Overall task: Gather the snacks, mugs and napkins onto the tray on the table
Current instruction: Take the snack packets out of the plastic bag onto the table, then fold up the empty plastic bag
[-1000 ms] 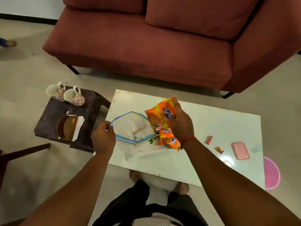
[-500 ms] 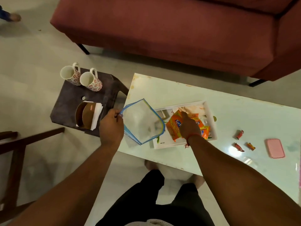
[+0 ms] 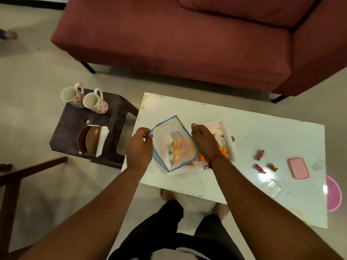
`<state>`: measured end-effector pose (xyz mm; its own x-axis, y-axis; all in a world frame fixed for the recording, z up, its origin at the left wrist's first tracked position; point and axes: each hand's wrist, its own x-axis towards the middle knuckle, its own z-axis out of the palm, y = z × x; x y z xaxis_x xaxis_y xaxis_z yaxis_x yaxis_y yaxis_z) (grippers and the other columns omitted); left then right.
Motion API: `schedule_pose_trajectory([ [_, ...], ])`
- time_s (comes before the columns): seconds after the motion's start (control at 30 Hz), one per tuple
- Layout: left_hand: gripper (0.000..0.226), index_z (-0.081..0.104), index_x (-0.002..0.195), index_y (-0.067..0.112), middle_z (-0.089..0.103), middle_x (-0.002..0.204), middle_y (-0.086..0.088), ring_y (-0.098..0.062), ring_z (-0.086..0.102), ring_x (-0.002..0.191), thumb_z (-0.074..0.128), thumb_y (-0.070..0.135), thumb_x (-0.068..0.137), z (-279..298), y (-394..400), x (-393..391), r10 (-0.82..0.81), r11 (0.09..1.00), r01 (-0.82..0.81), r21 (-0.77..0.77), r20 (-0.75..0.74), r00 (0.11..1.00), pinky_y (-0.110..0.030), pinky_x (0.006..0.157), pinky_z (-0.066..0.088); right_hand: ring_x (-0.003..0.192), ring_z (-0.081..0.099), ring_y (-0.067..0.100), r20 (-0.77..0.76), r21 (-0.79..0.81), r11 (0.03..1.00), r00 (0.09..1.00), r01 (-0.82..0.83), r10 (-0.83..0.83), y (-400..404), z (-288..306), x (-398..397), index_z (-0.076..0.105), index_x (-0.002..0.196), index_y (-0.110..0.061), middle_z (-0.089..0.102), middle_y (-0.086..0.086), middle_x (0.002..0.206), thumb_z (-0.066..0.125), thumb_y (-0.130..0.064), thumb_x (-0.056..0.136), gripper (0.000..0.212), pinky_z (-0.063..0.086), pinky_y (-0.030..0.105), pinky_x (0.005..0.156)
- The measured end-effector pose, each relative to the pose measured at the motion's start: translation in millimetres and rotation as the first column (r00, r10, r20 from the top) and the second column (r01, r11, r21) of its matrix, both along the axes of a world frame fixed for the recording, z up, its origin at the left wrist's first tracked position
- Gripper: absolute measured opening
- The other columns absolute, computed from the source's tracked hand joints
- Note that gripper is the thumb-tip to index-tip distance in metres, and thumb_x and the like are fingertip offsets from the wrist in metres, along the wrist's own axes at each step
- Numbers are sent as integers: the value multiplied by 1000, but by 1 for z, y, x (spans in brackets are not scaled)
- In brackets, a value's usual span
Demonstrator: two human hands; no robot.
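The white table (image 3: 244,147) carries the white tray (image 3: 228,136), which already holds the orange snack packets (image 3: 222,152), partly hidden behind a clear zip bag (image 3: 172,145) with a blue rim. Left of the table, a dark stool (image 3: 75,132) bears two floral mugs (image 3: 84,99) and a stack of napkins (image 3: 103,139) in a brown holder. The left hand (image 3: 139,147) pinches the bag's rim at its near-left corner; the right hand (image 3: 204,140) hovers at the far rim, fingers curled, and whether it grips the bag cannot be told. The bag looks limp, light and slippery, best held at the stiffer rim. The mugs seem hard and breakable, best taken by their handles; the napkins are soft and loose, better lifted with the holder. Three small wrapped candies (image 3: 261,162) lie further right, light enough to pinch.
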<state>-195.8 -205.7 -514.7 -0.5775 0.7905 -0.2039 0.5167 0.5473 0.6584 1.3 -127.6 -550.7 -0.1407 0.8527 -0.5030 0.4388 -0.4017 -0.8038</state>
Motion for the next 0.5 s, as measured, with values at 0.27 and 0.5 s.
schedule_pose_trajectory([
  [0.27,9,60,97,28,70,92,8,-18,71,77,51,28,97,45,24,95,-12,995,7,96,48,999,-44,70,59,101,60,28,284,282,947,956,-152,68,-14,44,64,65,109,-11,64,8,108,54,-11,91,21,46,33,84],
  [0.5,5,60,97,23,71,94,5,-16,72,78,55,24,96,83,46,198,-53,991,16,134,274,960,-47,72,62,104,59,30,313,447,879,950,-166,20,14,103,123,62,119,-8,64,12,115,45,-12,98,28,49,38,89],
])
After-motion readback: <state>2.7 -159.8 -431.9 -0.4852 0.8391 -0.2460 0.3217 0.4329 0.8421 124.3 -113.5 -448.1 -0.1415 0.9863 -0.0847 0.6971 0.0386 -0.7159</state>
